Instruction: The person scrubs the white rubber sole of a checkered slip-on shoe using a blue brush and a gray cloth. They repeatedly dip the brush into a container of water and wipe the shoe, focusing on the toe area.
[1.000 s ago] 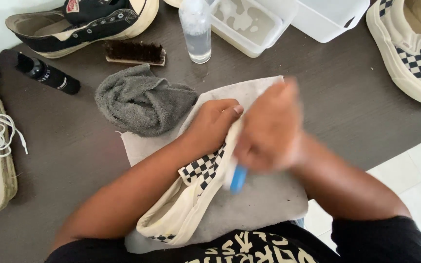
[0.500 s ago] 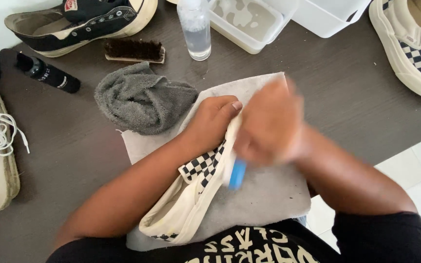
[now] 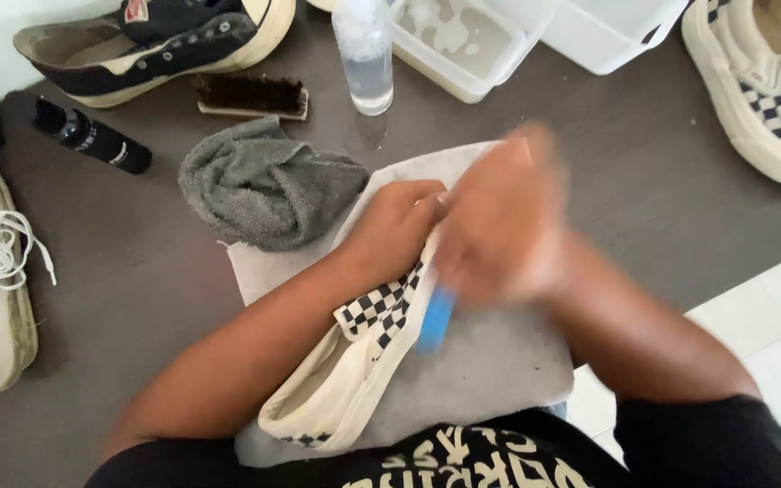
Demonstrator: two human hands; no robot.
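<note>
Checkered canvas of the slip-on shoe (image 3: 368, 352) lies on the grey mat (image 3: 499, 361) at the bench's (image 3: 137, 271) near edge. Left hand (image 3: 397, 226) clamps its upper as before. Right hand (image 3: 499, 226), blurred, fingers closed around the blue-handled brush (image 3: 436, 321), has shifted slightly along the sole edge: scrubbing continues.

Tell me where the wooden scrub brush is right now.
In the head view, the wooden brush lies on the dark table at upper left, between the black high-top sneaker and the crumpled grey towel, left of the clear bottle.
</note>
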